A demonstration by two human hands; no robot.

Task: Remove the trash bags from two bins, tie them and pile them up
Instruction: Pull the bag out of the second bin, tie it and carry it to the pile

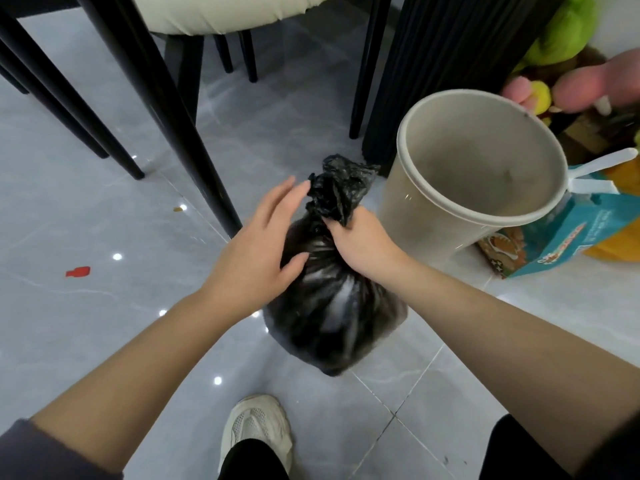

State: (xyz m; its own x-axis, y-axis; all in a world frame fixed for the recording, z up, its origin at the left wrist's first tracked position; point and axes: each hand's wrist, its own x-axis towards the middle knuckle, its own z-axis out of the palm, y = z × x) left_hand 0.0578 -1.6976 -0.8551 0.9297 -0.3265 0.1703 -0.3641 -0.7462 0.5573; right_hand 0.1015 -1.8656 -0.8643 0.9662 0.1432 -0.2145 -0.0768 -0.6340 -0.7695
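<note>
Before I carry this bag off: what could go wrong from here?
Only the right hand grips the bag by its neck. The left hand lies open at its side, so the bag could slip. The bunched top may not be knotted tight and could loosen. The empty bin stands close and could be knocked.

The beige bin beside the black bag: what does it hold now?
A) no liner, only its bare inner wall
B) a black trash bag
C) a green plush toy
A: the beige bin shows only its bare inner wall; the black bag is outside it, its neck gripped by the right hand.
</note>
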